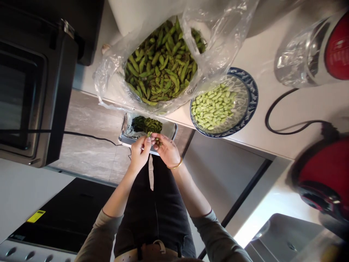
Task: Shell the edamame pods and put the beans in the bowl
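My left hand (140, 152) and my right hand (169, 151) meet over a trash bin (174, 131), thumbs and fingertips pinched together. Between the left fingertips is the end of a small green edamame pod (149, 134). More pods (157, 143), brownish green, lie in the curled fingers of the right hand. Dark green empty-looking husks (148, 124) fill part of the bin below. On the counter in front, a clear plastic bag (109, 78) lies open around many edamame pods (163, 65). Beside it, a blue-rimmed plate (252, 91) holds a heap of shelled beans (214, 105).
A black oven (35, 91) stands at the left, above a black cooktop (62, 218). To the right are a clear container with a red part (297, 54), a black cord (268, 112) and a red appliance (324, 178). A sink (283, 236) is at the lower right.
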`<state>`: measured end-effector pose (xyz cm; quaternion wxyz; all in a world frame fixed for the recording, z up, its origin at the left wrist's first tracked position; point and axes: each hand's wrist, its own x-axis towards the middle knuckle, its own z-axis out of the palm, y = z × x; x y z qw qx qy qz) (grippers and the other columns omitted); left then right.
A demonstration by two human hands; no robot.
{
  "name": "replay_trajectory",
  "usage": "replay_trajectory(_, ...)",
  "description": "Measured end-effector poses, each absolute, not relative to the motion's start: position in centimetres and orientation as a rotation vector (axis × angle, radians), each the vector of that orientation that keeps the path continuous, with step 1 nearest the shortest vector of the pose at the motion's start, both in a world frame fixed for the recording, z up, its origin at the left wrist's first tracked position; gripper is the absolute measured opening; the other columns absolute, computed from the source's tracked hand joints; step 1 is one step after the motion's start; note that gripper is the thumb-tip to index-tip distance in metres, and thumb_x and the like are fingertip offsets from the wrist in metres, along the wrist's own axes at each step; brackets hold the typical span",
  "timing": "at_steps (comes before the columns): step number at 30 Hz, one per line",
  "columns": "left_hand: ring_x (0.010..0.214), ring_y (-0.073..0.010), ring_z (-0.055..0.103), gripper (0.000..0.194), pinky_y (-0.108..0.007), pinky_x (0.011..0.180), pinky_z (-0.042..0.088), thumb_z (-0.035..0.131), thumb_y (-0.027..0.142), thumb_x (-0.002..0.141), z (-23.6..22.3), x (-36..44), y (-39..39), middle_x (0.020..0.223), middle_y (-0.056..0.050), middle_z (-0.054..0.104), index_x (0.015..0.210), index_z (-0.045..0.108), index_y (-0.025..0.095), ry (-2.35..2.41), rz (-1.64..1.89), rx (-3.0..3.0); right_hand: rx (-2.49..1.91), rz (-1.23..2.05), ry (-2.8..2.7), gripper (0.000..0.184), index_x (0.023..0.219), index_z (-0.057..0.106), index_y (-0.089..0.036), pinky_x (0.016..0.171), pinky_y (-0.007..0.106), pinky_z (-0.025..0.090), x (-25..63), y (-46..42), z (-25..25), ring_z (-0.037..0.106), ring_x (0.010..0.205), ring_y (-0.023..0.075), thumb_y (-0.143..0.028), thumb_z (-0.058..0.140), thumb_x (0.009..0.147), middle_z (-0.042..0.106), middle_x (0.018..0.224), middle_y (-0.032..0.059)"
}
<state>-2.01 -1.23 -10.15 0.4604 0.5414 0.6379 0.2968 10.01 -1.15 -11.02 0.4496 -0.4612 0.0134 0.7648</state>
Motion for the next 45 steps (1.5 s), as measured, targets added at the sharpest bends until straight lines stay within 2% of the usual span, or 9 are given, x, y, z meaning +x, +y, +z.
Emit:
replay_trajectory(7,0.052,-0.0093,0.04,0.045,-0.024,0.054,0.033,0.052,0.043,0.088,-10.9,-3.7,-0.2,0.051,0.003,0.04,0.052,0.042,0.018,1.699,0.573,1.615,-0.991,1.885,0.019,0.038,0.103,0.07,-0.024,0.106,0.039,0.042,12.5,-0.3,-7.9,0.059,0.118,0.0193,-0.047,0.044,0.089,0.068,0.119,0.0028)
replay_trajectory(10,0.053,-0.0103,0.044,0.042,-0.024,0.056,0.035,0.058,0.042,0.085,-11.5,-3.9,0.2,0.051,0.002,0.046,0.052,0.05,0.018,1.751,0.43,1.796,-1.084,1.677,-0.145,0.041,0.108,0.068,-0.026,0.111,0.044,0.036,14.1,0.3,-5.5,0.05,0.129,0.0222,-0.051,0.043,0.088,0.063,0.127,0.004)
replay_trajectory(16,0.071,-0.0127,0.06,0.017,-0.025,0.069,0.047,0.05,0.024,0.09,-9.3,-2.4,2.0,0.085,-0.004,0.069,0.097,0.065,0.019,1.604,0.684,1.943,-1.51,0.789,-0.802,0.05,0.137,0.047,-0.027,0.115,0.049,0.027,17.6,2.4,-4.8,0.038,0.138,0.0243,-0.048,0.032,0.094,0.045,0.145,0.0046)
replay_trajectory(23,0.092,-0.018,0.058,0.022,-0.032,0.086,0.046,0.045,0.018,0.091,-6.9,0.5,10.3,0.092,-0.006,0.066,0.1,0.066,0.02,1.586,0.956,2.08,-1.575,0.668,-0.879,0.047,0.139,0.045,-0.026,0.112,0.049,0.033,17.1,3.2,-6.1,0.045,0.133,0.025,-0.041,0.037,0.095,0.052,0.14,0.0069)
replay_trajectory(28,0.101,-0.0247,0.054,0.019,-0.04,0.09,0.042,0.051,0.021,0.088,-7.8,3.1,15.8,0.096,-0.008,0.061,0.101,0.066,0.02,1.524,0.683,2.209,-1.582,0.684,-0.732,0.029,0.113,0.066,-0.024,0.105,0.046,0.04,15.1,2.3,-5.3,0.068,0.1,0.0208,-0.03,0.061,0.085,0.074,0.099,0.0053)
replay_trajectory(33,0.108,-0.0298,0.052,0.014,-0.043,0.092,0.04,0.058,0.024,0.085,-8.0,4.0,16.7,0.101,-0.011,0.061,0.096,0.063,0.018,1.484,0.55,2.309,-1.638,0.779,-0.926,0.006,0.078,0.069,-0.023,0.083,0.036,0.051,14.0,1.7,-4.8,0.063,0.071,0.0165,-0.019,0.07,0.073,0.067,0.071,0.0003)
replay_trajectory(37,0.107,-0.029,0.053,0.013,-0.043,0.092,0.04,0.054,0.027,0.087,-8.1,3.1,16.2,0.098,-0.011,0.064,0.093,0.061,0.018,1.522,0.586,2.282,-1.656,0.991,-1.169,0.016,0.072,0.065,-0.022,0.069,0.031,0.051,13.3,1.2,-5.7,0.059,0.068,0.0156,-0.009,0.057,0.072,0.063,0.072,0.0008)
replay_trajectory(41,0.104,-0.0278,0.054,0.015,-0.043,0.091,0.041,0.053,0.025,0.087,-8.0,2.0,15.7,0.099,-0.01,0.064,0.098,0.062,0.019,1.611,0.666,2.278,-1.727,1.319,-1.327,0.034,0.085,0.069,-0.021,0.074,0.035,0.053,12.6,0.6,-8.6,0.063,0.068,0.0167,-0.002,0.051,0.064,0.068,0.085,0.0038)
replay_trajectory(45,0.11,-0.0289,0.051,0.018,-0.045,0.092,0.04,0.052,0.024,0.087,-7.8,2.4,15.6,0.11,-0.01,0.06,0.101,0.064,0.024,1.553,0.69,2.338,-1.722,1.438,-1.286,0.046,0.109,0.067,-0.022,0.094,0.045,0.048,11.9,0.1,-11.4,0.064,0.103,0.0268,-0.01,0.062,0.064,0.065,0.117,0.0103)
